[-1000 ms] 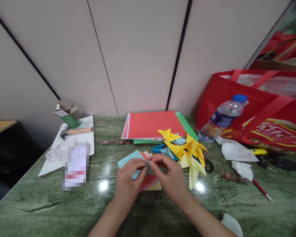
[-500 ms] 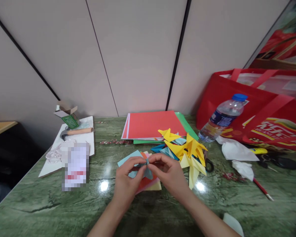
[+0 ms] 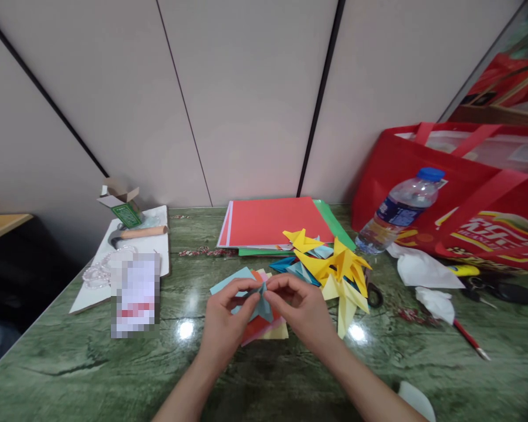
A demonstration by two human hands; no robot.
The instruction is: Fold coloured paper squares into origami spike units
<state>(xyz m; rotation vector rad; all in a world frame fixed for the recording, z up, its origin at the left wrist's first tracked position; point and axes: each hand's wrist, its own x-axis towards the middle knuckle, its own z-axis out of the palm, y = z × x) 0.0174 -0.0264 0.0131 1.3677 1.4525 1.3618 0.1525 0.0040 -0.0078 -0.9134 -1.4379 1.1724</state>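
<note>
Both hands meet over the green marble table (image 3: 92, 375) and pinch a small folded light-blue paper piece (image 3: 260, 303) between their fingertips. My left hand (image 3: 224, 325) holds its left side, my right hand (image 3: 305, 313) its right side, fingers closed. Under the hands lies a small stack of coloured paper squares (image 3: 264, 331), with a light-blue sheet (image 3: 229, 281) on top. Just right of my right hand sits a heap of folded yellow and blue paper shapes (image 3: 334, 269).
Large red and green sheets (image 3: 273, 223) lie at the back. A water bottle (image 3: 398, 211) leans on a red bag (image 3: 466, 193) at right, with tissues (image 3: 422, 272), scissors (image 3: 374, 296) and a pencil (image 3: 469, 340). At left, a white board (image 3: 152, 243) carries a hammer (image 3: 136, 233), small box (image 3: 121, 205) and beads (image 3: 97, 272).
The light-blue piece has unfolded wider between my fingertips and now points down over the stack. Both hands stayed in about the same spot.
</note>
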